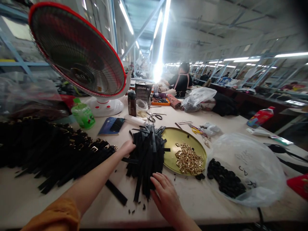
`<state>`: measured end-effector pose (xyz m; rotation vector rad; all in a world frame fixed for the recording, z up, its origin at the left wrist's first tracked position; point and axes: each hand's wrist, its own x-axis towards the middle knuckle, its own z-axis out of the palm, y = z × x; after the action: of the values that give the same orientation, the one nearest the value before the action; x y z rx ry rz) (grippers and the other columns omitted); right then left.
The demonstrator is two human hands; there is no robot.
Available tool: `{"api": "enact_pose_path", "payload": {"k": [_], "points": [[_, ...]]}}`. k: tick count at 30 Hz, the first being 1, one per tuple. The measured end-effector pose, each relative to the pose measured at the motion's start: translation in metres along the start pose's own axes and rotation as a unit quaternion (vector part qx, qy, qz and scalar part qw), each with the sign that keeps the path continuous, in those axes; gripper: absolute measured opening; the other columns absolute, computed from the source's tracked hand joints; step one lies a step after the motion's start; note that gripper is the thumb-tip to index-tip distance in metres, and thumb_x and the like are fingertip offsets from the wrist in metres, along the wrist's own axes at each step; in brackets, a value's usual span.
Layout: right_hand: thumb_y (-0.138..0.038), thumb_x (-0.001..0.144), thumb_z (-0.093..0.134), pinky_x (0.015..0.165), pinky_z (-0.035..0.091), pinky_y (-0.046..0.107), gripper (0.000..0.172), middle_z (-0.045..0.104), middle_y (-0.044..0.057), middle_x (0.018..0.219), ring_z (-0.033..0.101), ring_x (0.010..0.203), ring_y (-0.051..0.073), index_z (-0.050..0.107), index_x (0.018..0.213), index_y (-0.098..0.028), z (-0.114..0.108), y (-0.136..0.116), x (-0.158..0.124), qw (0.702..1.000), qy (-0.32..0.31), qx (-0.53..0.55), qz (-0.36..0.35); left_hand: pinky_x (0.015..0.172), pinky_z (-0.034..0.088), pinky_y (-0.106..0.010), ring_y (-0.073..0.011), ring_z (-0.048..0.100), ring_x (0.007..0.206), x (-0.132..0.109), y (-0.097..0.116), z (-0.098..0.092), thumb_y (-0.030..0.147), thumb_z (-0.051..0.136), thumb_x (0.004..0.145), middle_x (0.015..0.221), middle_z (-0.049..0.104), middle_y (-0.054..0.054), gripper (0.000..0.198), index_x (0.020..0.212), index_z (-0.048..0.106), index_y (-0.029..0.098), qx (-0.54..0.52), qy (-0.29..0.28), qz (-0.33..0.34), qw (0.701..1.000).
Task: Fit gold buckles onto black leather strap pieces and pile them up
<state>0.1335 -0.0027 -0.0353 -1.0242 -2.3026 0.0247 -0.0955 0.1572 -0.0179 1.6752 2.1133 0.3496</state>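
Observation:
A heap of flat black straps (149, 154) lies in front of me, their ends fanned out. My left hand (127, 149) is closed at the heap's left edge, and a black strap (131, 135) sticks up from it; the fingertips are partly hidden. My right hand (166, 195) rests at the heap's lower right edge, fingers stretched out and touching the strap ends. Just right of the heap stands a gold-coloured oval tray (168, 136) bearing many small gold metal buckles (189, 158). One loose strap (116, 192) lies on the table below my left forearm.
Buckled black straps (60, 147) are piled at left. A red-rimmed fan (79, 51), a green bottle (83, 114) and a blue notebook (108, 125) stand or lie behind. Scissors (155, 116) and pliers (197, 129) lie farther back. A plastic bag (260, 170) with black pieces sits right.

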Motion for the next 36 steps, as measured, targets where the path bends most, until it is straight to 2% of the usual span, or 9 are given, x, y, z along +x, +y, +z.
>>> {"api": "enact_pose_path", "payload": {"k": [6, 9, 14, 18, 20, 24, 27, 31, 36], "points": [[-0.02, 0.076, 0.054, 0.096, 0.035, 0.045, 0.034, 0.056, 0.008, 0.118, 0.046, 0.112, 0.025, 0.056, 0.11, -0.024, 0.024, -0.018, 0.023, 0.993, -0.027, 0.013, -0.113, 0.078, 0.047, -0.039, -0.0182, 0.055, 0.093, -0.019, 0.028, 0.039, 0.03, 0.049, 0.084, 0.111, 0.053, -0.007, 0.03, 0.11, 0.05, 0.016, -0.066, 0.046, -0.021, 0.996], [-0.029, 0.074, 0.059, 0.102, 0.025, 0.047, 0.034, 0.056, 0.008, 0.117, 0.042, 0.116, 0.026, 0.057, 0.108, -0.023, 0.036, -0.016, 0.041, 0.991, -0.065, 0.013, -0.116, 0.078, 0.047, -0.039, -0.0182, 0.055, 0.092, -0.018, 0.041, 0.044, 0.03, 0.049, 0.084, 0.11, 0.054, -0.007, 0.03, 0.11, 0.05, 0.016, -0.097, 0.067, -0.012, 0.993], [-0.031, 0.074, 0.059, 0.103, 0.018, 0.049, 0.031, 0.062, 0.008, 0.106, 0.04, 0.118, 0.028, 0.059, 0.103, -0.019, 0.04, 0.0, 0.057, 0.994, -0.091, -0.006, -0.053, 0.078, 0.048, -0.038, -0.0179, 0.055, 0.092, -0.019, 0.036, 0.013, 0.03, 0.049, 0.084, 0.11, 0.054, -0.007, 0.029, 0.11, 0.05, 0.016, -0.139, 0.099, 0.024, 0.985], [-0.033, 0.077, 0.055, 0.103, 0.021, 0.045, 0.033, 0.06, 0.005, 0.111, 0.041, 0.116, 0.024, 0.055, 0.109, -0.023, 0.022, 0.002, 0.056, 0.994, -0.072, 0.017, -0.076, 0.067, 0.049, -0.029, -0.0133, 0.06, 0.074, -0.038, 0.022, -0.013, 0.024, 0.039, 0.087, 0.095, 0.059, -0.006, 0.032, 0.117, 0.042, 0.013, -0.183, 0.128, 0.055, 0.973], [-0.031, 0.079, 0.051, 0.102, 0.023, 0.042, 0.035, 0.057, 0.005, 0.115, 0.042, 0.115, 0.022, 0.053, 0.113, -0.023, 0.009, 0.01, 0.05, 0.998, -0.035, 0.007, -0.051, 0.058, 0.049, -0.024, -0.0113, 0.06, 0.063, -0.057, 0.015, -0.018, 0.024, 0.036, 0.085, 0.09, 0.059, -0.005, 0.037, 0.119, 0.038, 0.012, -0.209, 0.126, 0.078, 0.966], [-0.033, 0.084, 0.042, 0.096, 0.029, 0.045, 0.04, 0.053, 0.013, 0.119, 0.045, 0.112, 0.025, 0.048, 0.119, -0.015, -0.009, 0.051, 0.015, 0.981, 0.066, -0.091, 0.16, 0.059, 0.05, -0.027, -0.0137, 0.06, 0.064, -0.097, 0.001, -0.014, 0.038, 0.042, 0.078, 0.09, 0.059, -0.005, 0.042, 0.112, 0.047, 0.013, -0.249, 0.15, 0.111, 0.95], [-0.042, 0.084, 0.039, 0.095, 0.026, 0.049, 0.045, 0.059, 0.017, 0.109, 0.049, 0.106, 0.028, 0.052, 0.113, -0.01, -0.009, 0.074, -0.011, 0.953, 0.051, -0.143, 0.263, 0.069, 0.049, -0.028, -0.0161, 0.06, 0.072, -0.119, -0.003, -0.009, 0.041, 0.048, 0.074, 0.089, 0.062, -0.003, 0.037, 0.101, 0.055, 0.017, -0.219, 0.172, 0.139, 0.95], [-0.045, 0.085, 0.038, 0.099, 0.018, 0.048, 0.047, 0.06, 0.016, 0.11, 0.047, 0.108, 0.028, 0.055, 0.109, -0.009, 0.006, 0.064, -0.013, 0.955, 0.006, -0.135, 0.265, 0.067, 0.049, -0.027, -0.016, 0.06, 0.069, -0.137, 0.008, -0.014, 0.044, 0.051, 0.071, 0.079, 0.064, 0.0, 0.037, 0.099, 0.056, 0.021, -0.212, 0.176, 0.134, 0.952], [-0.046, 0.084, 0.04, 0.099, 0.019, 0.047, 0.048, 0.059, 0.016, 0.109, 0.047, 0.108, 0.027, 0.052, 0.113, -0.009, 0.012, 0.051, 0.002, 0.964, 0.021, -0.097, 0.247, 0.079, 0.05, -0.036, -0.0208, 0.061, 0.083, -0.156, 0.025, -0.047, 0.042, 0.06, 0.065, 0.088, 0.063, 0.001, 0.034, 0.093, 0.052, 0.025, -0.242, 0.214, 0.101, 0.941]]}}
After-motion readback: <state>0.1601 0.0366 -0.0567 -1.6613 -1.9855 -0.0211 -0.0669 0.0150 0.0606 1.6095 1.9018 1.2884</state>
